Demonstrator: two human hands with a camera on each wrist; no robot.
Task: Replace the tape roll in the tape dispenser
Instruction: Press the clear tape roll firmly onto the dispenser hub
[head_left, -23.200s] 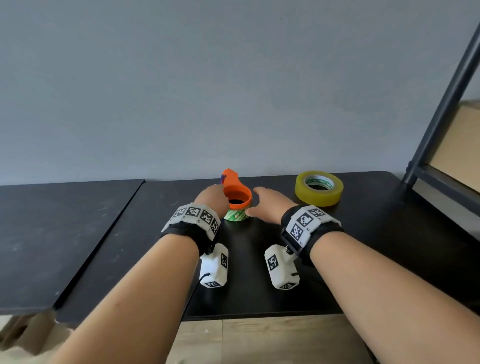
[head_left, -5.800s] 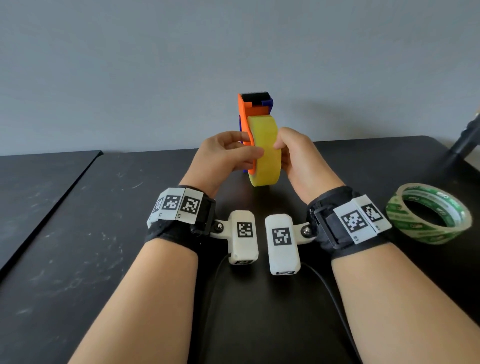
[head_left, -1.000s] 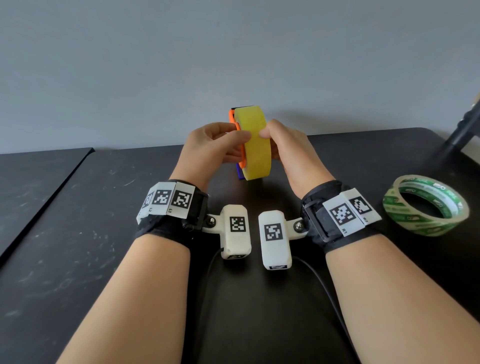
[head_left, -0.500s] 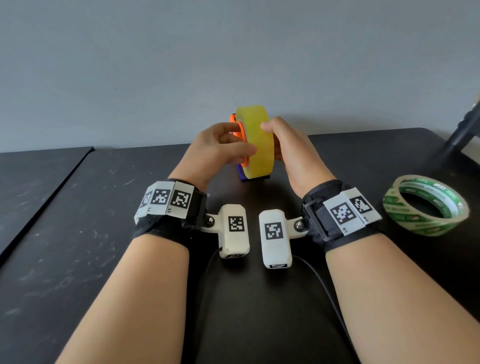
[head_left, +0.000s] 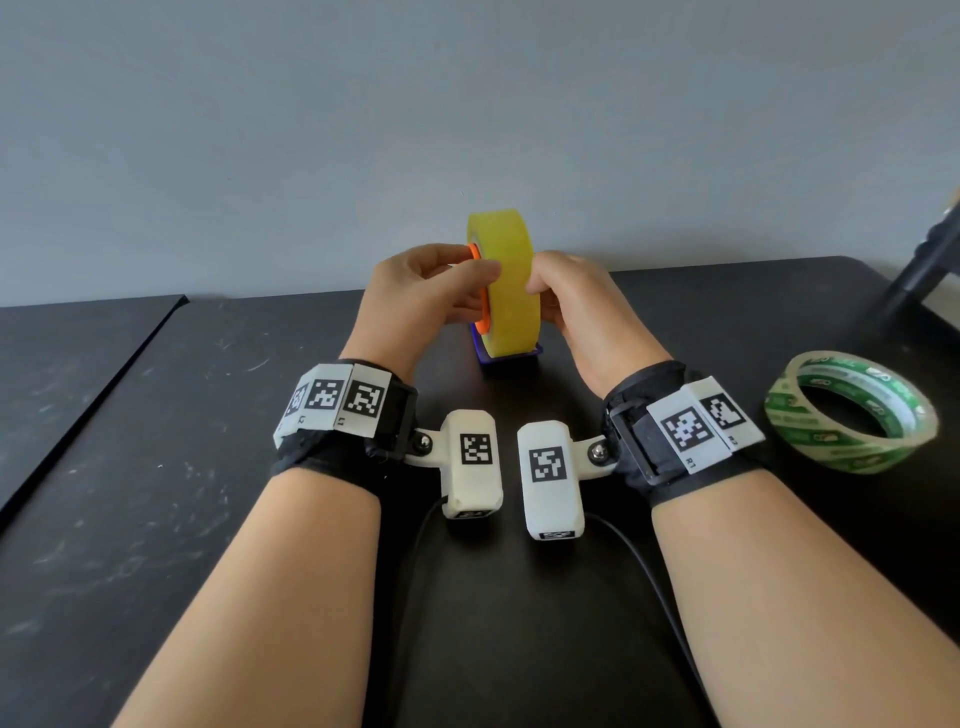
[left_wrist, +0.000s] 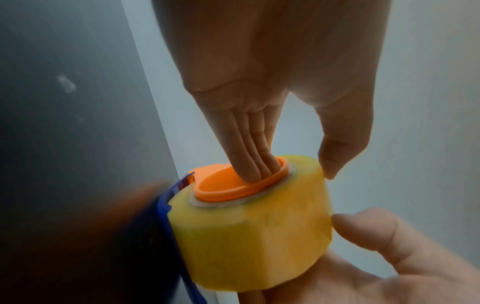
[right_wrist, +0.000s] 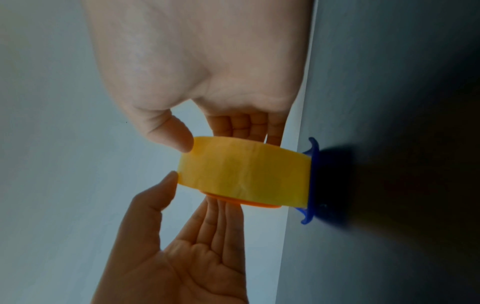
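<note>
A yellow tape roll (head_left: 506, 291) sits on the orange hub (head_left: 482, 312) of the tape dispenser, whose blue end (head_left: 511, 359) rests on the black table (head_left: 156, 467). My left hand (head_left: 475, 291) holds the dispenser from the left. In the left wrist view its fingers (left_wrist: 257, 164) reach into the orange hub (left_wrist: 223, 189) and its thumb touches the roll's rim. From the right, my right hand (head_left: 545, 296) pinches the yellow roll (right_wrist: 244, 174), thumb on its outer band and fingers (right_wrist: 246, 127) on its far face. The rest of the dispenser is hidden behind the roll.
A second roll with green print (head_left: 852, 410) lies flat on the table at the right. A dark shelf post (head_left: 930, 260) rises at the far right edge. A grey wall stands close behind the table. A seam splits off another tabletop at the left (head_left: 78, 364).
The roll and dispenser have turned a little between my hands. The dispenser's upper end, visible a second ago, is hidden behind the roll. Both hands keep their hold.
</note>
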